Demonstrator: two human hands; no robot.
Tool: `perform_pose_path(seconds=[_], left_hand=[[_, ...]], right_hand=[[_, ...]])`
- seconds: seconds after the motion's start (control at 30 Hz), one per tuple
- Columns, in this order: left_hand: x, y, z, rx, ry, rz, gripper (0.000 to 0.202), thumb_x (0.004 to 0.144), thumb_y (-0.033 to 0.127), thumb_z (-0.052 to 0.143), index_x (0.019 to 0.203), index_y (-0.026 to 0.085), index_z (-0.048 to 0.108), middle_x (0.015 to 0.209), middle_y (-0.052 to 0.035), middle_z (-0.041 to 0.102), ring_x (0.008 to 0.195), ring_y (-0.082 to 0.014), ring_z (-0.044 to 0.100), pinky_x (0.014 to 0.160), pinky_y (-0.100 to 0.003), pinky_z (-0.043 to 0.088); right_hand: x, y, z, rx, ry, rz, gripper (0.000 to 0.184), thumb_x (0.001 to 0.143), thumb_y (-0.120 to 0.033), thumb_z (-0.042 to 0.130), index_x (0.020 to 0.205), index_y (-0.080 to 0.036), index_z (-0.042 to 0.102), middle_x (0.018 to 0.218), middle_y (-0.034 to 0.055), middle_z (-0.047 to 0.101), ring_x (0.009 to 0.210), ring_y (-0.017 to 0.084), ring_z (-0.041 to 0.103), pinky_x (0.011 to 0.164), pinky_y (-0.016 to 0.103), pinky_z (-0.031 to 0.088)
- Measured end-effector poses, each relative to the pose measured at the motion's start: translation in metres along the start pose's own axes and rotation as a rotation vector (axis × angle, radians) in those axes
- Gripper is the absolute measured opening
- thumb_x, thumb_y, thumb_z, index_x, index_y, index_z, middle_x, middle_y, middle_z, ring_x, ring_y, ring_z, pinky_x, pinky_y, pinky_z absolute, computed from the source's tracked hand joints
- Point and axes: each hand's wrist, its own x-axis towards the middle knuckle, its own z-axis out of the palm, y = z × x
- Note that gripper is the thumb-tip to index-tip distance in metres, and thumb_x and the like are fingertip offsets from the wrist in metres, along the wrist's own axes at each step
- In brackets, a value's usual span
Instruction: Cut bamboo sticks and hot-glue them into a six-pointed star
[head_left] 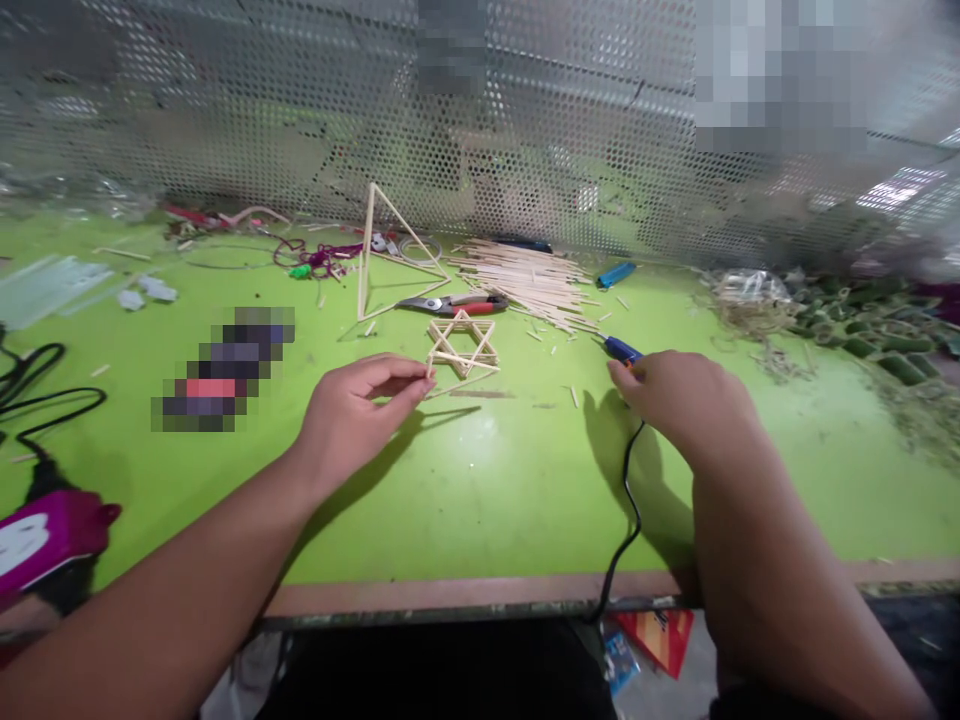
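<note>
This was a craft workshop. A green workbench (525, 500) with a worn wooden front edge stood against a perforated metal screen (300, 120). Across its top lay a heap of cut wooden sticks (525, 285), red-handled pliers (454, 304), translucent glue sticks (52, 288), tangled purple cord (322, 260), and green plant cuttings (862, 330).

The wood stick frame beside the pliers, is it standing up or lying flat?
Standing up: the wood stick frame rises to a peak, its base on the green table.

Blue corded tool (622, 350), partly hidden
</note>
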Motion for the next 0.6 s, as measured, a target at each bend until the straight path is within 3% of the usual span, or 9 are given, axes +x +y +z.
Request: perform_pose_path(seconds=[0.1, 0.17, 0.3, 0.4, 0.47, 0.5, 0.6], left_hand=[[0.006, -0.005, -0.005, 0.003, 0.062, -0.021, 0.017, 0.093, 0.037, 0.088, 0.105, 0.025, 0.091, 0.106, -0.0041, 0.09, 0.091, -0.0214, 0.085, 0.091, -0.036, 0.073], [0.011, -0.008, -0.009, -0.023, 0.134, -0.045, 0.02, 0.092, 0.038, 0.091, 0.107, 0.025, 0.091, 0.108, -0.0053, 0.09, 0.094, -0.0219, 0.085, 0.095, -0.038, 0.072], [0.016, -0.011, -0.016, -0.123, 0.25, -0.112, 0.022, 0.092, 0.038, 0.092, 0.109, 0.025, 0.09, 0.11, -0.0061, 0.09, 0.095, -0.0222, 0.085, 0.095, -0.038, 0.073], [0.016, -0.011, -0.016, -0.159, 0.279, -0.1, 0.02, 0.093, 0.036, 0.091, 0.11, 0.026, 0.089, 0.111, -0.0056, 0.09, 0.096, -0.0217, 0.084, 0.095, -0.038, 0.073], [0.016, -0.01, -0.016, -0.185, 0.3, -0.096, 0.021, 0.094, 0.036, 0.091, 0.112, 0.026, 0.089, 0.113, -0.0055, 0.089, 0.099, -0.0216, 0.084, 0.097, -0.038, 0.072], [0.016, -0.01, -0.016, -0.202, 0.313, -0.101, 0.022, 0.094, 0.037, 0.091, 0.112, 0.025, 0.088, 0.114, -0.0059, 0.089, 0.1, -0.0218, 0.084, 0.098, -0.038, 0.072], [0.016, -0.007, -0.018, -0.243, 0.34, -0.134, 0.024, 0.094, 0.039, 0.089, 0.113, 0.024, 0.086, 0.115, -0.0073, 0.089, 0.102, -0.0219, 0.084, 0.098, -0.038, 0.071]], right_hand=[[-0.004, -0.014, 0.004, 0.173, 0.08, -0.281, 0.052, 0.111, -0.053, 0.045, 0.093, -0.024, 0.085, 0.089, 0.0121, 0.083, 0.08, 0.029, 0.074, 0.066, 0.038, 0.045], [-0.006, -0.027, 0.004, 0.261, 0.108, -0.448, 0.044, 0.111, -0.046, 0.05, 0.098, -0.024, 0.085, 0.096, 0.0099, 0.086, 0.082, 0.027, 0.075, 0.068, 0.038, 0.048], [-0.007, -0.062, -0.002, 0.228, 0.144, -0.667, 0.038, 0.108, -0.041, 0.061, 0.133, -0.021, 0.082, 0.127, 0.0144, 0.085, 0.101, 0.031, 0.078, 0.079, 0.041, 0.054], [-0.002, -0.091, -0.008, 0.158, 0.137, -0.719, 0.057, 0.109, -0.037, 0.061, 0.165, -0.026, 0.063, 0.136, 0.0144, 0.08, 0.105, 0.032, 0.076, 0.075, 0.039, 0.051], [0.005, -0.109, -0.009, 0.107, 0.114, -0.741, 0.066, 0.11, -0.035, 0.06, 0.174, -0.028, 0.051, 0.136, 0.0149, 0.078, 0.105, 0.032, 0.074, 0.072, 0.037, 0.047], [0.009, -0.116, -0.008, 0.084, 0.097, -0.755, 0.065, 0.11, -0.034, 0.06, 0.174, -0.027, 0.051, 0.137, 0.0153, 0.077, 0.105, 0.031, 0.074, 0.071, 0.036, 0.045], [0.018, -0.129, -0.002, 0.055, 0.075, -0.781, 0.05, 0.108, -0.026, 0.058, 0.157, -0.023, 0.068, 0.135, 0.0154, 0.077, 0.105, 0.03, 0.074, 0.068, 0.034, 0.04]])
